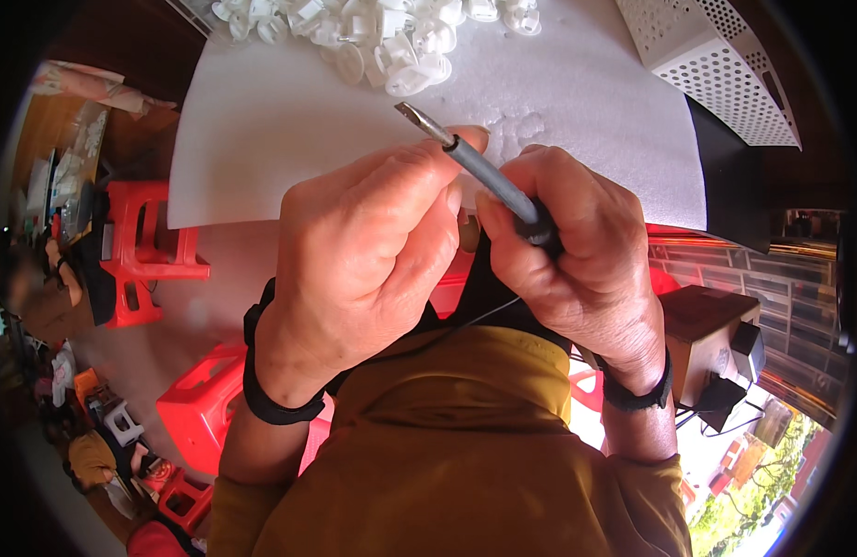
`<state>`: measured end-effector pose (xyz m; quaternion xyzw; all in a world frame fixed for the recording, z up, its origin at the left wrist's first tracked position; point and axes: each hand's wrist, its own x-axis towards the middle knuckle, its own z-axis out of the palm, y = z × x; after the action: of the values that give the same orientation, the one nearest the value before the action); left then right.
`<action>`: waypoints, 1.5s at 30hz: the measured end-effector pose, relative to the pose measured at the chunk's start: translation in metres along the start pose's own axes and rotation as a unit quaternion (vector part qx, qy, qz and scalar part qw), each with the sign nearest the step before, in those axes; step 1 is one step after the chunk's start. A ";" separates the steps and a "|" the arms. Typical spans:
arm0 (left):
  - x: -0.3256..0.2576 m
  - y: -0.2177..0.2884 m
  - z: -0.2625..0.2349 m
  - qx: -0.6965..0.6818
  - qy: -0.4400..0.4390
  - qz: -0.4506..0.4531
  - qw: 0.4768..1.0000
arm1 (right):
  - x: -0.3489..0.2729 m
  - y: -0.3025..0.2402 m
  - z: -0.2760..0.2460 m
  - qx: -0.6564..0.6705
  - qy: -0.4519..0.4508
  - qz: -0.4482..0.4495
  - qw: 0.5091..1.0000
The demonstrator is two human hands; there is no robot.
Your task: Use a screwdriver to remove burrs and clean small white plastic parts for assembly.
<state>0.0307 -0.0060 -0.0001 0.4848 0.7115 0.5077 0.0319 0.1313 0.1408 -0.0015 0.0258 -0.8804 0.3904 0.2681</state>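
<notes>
While both hands, left and right, grip a screwdriver, white foam sheet, white plastic parts, red stools

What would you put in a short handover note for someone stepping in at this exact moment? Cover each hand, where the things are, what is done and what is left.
Left hand: closed, thumb and fingertips pinching the grey metal shaft of the tool near its tip.
Right hand: closed in a grip on the tool's dark handle end.
Tool: held above the white foam sheet, flat tip pointing up-left, touching nothing.
White plastic parts: heaped at the sheet's far edge; white perforated box at far right.
Done: tool in hand.
Left: no part has been picked up; the heap looks untouched.
</notes>
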 end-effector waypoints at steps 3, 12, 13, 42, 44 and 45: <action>0.002 0.000 -0.001 -0.014 -0.014 -0.017 1.000 | 0.000 0.000 0.001 -0.006 0.002 0.001 1.000; 0.003 -0.016 0.006 -0.117 -0.029 -0.089 0.989 | -0.002 -0.003 0.011 -0.051 -0.014 -0.008 0.999; 0.002 -0.020 0.007 -0.101 -0.036 -0.055 0.993 | -0.003 -0.004 0.013 -0.061 -0.017 0.002 0.998; -0.011 -0.012 -0.025 -0.221 -0.084 -0.121 0.964 | -0.002 -0.020 0.006 0.186 -0.014 0.239 0.953; -0.010 -0.016 -0.023 -0.228 -0.069 -0.053 0.970 | -0.001 -0.020 0.004 0.194 -0.031 0.263 0.945; -0.010 -0.017 -0.023 -0.230 -0.069 -0.053 0.969 | -0.001 -0.019 0.004 0.193 -0.031 0.264 0.945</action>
<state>0.0120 -0.0294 -0.0059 0.4603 0.5965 0.6202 0.2184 0.1353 0.1244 0.0083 -0.1438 -0.7715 0.6084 0.1181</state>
